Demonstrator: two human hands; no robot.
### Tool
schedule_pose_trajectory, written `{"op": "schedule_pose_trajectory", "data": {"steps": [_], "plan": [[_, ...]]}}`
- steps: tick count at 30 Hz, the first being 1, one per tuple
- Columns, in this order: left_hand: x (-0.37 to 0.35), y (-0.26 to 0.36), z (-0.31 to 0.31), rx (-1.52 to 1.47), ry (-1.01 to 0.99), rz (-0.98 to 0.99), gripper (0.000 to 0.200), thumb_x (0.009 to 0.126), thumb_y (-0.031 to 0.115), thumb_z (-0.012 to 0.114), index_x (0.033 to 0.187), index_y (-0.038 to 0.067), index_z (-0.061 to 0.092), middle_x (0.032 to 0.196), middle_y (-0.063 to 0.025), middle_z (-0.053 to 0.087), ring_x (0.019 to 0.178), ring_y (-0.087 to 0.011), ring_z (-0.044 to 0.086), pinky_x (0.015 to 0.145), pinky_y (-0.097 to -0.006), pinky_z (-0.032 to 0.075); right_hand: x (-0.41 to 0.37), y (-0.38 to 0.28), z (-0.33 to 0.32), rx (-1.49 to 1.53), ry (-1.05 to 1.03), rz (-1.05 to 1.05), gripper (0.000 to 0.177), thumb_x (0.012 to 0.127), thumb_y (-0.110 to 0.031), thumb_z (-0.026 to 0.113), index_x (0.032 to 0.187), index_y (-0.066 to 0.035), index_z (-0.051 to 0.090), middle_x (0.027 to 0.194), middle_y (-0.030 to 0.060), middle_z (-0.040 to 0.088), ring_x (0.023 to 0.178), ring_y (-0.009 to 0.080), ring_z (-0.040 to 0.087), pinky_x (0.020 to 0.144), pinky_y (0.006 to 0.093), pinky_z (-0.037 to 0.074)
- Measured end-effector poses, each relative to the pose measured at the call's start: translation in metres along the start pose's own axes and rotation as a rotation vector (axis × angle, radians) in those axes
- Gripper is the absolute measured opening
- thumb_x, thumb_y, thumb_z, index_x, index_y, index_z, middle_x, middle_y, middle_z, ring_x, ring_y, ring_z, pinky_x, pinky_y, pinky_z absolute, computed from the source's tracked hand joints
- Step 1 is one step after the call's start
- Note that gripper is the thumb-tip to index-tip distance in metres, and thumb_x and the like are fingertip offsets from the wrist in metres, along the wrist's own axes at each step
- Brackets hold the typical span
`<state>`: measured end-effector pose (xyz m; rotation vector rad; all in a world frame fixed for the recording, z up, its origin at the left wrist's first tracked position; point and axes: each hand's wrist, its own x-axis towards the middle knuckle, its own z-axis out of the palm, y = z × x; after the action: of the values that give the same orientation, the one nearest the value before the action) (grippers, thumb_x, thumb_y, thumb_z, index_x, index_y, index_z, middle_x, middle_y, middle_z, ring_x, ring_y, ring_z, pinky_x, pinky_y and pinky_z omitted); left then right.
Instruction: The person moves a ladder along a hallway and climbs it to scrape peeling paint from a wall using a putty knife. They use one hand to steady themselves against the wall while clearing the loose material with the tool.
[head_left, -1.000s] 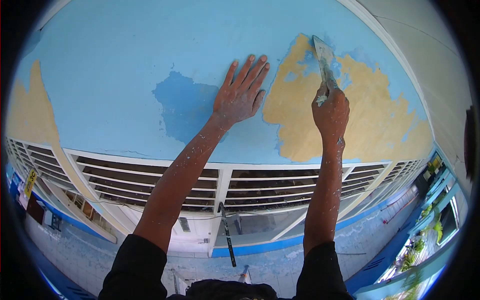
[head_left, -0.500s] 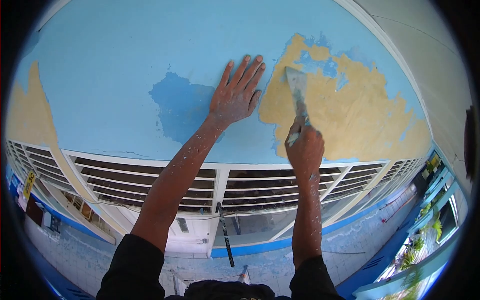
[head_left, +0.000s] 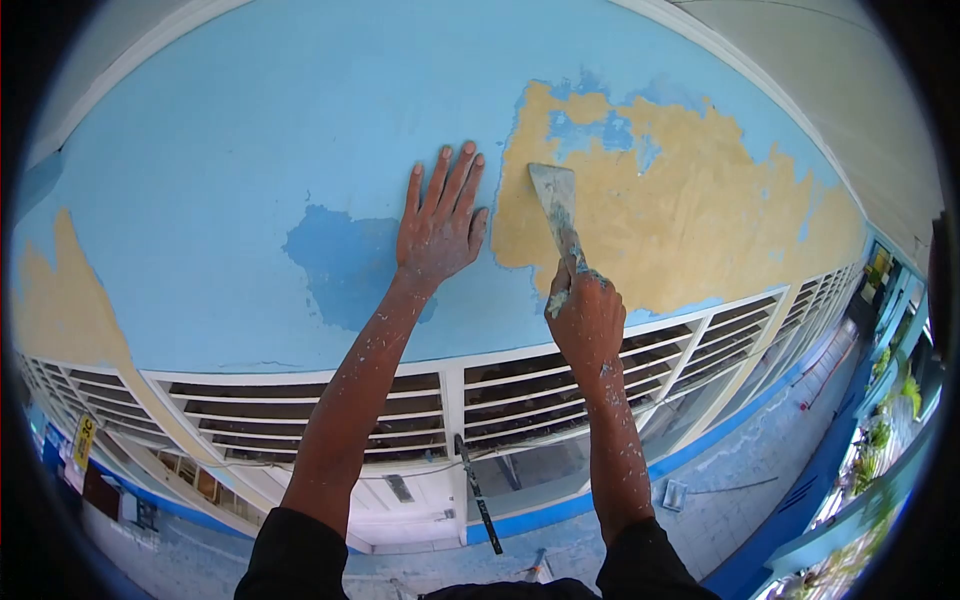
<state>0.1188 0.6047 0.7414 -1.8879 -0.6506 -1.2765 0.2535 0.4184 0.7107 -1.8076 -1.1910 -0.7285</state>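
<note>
My left hand (head_left: 440,220) lies flat on the light blue wall (head_left: 330,120), fingers spread, just right of a darker blue patch (head_left: 345,265). My right hand (head_left: 587,315) is closed round the handle of a paint-spotted scraper (head_left: 556,190). The scraper's wide blade points up and lies over the left part of a large tan patch (head_left: 680,210) where the blue paint is gone. Flecks of paint dot both forearms.
Below the wall runs a row of white louvred slats (head_left: 540,395) above windows and a white door (head_left: 400,510). A black bar (head_left: 480,500) hangs near the middle. Far below on the floor lies a tray (head_left: 675,495). Plants (head_left: 880,435) stand at the right.
The view has shifted, so the wall sits lower in it. The scraper's blade has moved left relative to the tan patch and tilts more to the left. My left hand is still flat on the wall.
</note>
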Motion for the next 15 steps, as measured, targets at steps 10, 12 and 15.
{"op": "schedule_pose_trajectory", "data": {"steps": [10,12,15], "plan": [[0.002,0.001,-0.001,0.002,-0.011,0.01,0.063,0.106,0.036,0.048,0.162,0.009,0.036,0.171,-0.0067,0.029,0.158,-0.03,0.026,0.128,-0.0555,0.018,0.072,0.001,-0.022,0.016,0.198,-0.048,0.035,0.099,-0.024,0.062,0.077,0.003,0.067,0.073,0.0295,0.066,0.071,0.0511,0.067,0.063,0.0575,0.055],[0.002,0.002,-0.001,0.006,-0.018,0.007,0.063,0.106,0.036,0.047,0.162,0.009,0.036,0.171,-0.0071,0.029,0.158,-0.0303,0.026,0.128,-0.0559,0.018,0.035,0.009,-0.011,0.025,0.111,-0.059,0.035,0.099,-0.024,0.062,0.076,0.002,0.067,0.072,0.0291,0.066,0.071,0.0508,0.067,0.063,0.0576,0.055],[0.002,0.002,0.001,0.055,-0.013,-0.001,0.064,0.105,0.04,0.048,0.162,0.011,0.038,0.173,-0.0046,0.026,0.159,-0.0271,0.024,0.129,-0.0532,0.019,0.024,0.007,-0.002,0.027,0.079,-0.031,0.033,0.097,-0.025,0.064,0.077,0.001,0.069,0.072,0.0273,0.067,0.072,0.0491,0.068,0.062,0.0582,0.055]]}}
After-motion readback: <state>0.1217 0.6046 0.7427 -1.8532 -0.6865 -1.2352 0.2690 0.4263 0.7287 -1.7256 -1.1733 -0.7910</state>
